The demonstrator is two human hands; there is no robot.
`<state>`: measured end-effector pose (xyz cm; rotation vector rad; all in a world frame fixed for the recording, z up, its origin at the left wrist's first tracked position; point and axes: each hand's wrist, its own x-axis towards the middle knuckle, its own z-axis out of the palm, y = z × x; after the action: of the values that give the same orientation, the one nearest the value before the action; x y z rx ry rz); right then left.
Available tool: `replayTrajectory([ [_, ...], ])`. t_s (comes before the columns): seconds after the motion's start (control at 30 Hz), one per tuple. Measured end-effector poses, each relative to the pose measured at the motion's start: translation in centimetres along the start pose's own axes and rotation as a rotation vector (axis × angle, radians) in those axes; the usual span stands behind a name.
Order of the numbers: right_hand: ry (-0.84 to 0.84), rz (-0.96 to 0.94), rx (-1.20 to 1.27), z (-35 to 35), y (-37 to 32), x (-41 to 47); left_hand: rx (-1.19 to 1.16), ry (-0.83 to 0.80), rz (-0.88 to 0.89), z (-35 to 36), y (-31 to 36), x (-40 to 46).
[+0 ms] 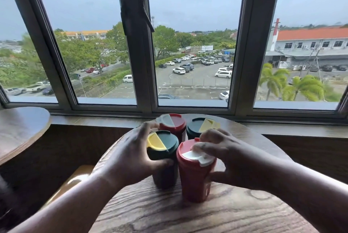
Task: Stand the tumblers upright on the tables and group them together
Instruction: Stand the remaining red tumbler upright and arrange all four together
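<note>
right hand [226, 159]: clamped on near red tumbler [194, 172], fingers over its lid
left hand [131, 154]: wrapped round near green tumbler [164, 159]
rear pair: red tumbler [172, 124], green tumbler [199, 127], just beyond fingertips, upright
gaps: probably touching; partly hidden
step: squeeze inward low on bodies, bases flat on round table [169, 214]

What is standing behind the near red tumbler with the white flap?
Behind the near red tumbler stands a dark green tumbler with a yellow lid flap. The right hand covers its body, so only the lid shows.
</note>
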<state>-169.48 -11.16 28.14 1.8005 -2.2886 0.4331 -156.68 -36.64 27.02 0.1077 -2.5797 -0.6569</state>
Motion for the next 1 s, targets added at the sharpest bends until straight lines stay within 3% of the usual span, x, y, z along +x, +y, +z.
replayTrajectory([
  [0.2, -0.085, 0.128, 0.103, -2.1, -1.2, -0.1, 0.033, -0.061, -0.019, -1.3, 0.4, 0.5],
  [0.37, 0.189, 0.446, 0.183, -3.3, 1.2, 2.0, 0.027, -0.010, -0.084, -2.5, 0.4, 4.4],
  [0.47, -0.022, 0.704, 0.116, -3.5, 3.2, 3.9, 0.103, -0.099, -0.123, -2.1, 0.6, 7.6],
  [0.57, -0.131, 0.859, 0.365, -3.2, 3.5, 5.4, 0.196, -0.231, -0.174, -1.4, 1.2, 10.1],
  [0.8, -0.068, 0.879, 0.553, -2.2, 4.1, 6.0, 0.214, -0.354, -0.175, -0.4, 1.2, 12.2],
  [1.0, -0.046, 0.864, 0.593, -1.6, 4.6, 6.3, -0.005, -0.574, -0.165, -1.3, -0.5, 14.1],
])
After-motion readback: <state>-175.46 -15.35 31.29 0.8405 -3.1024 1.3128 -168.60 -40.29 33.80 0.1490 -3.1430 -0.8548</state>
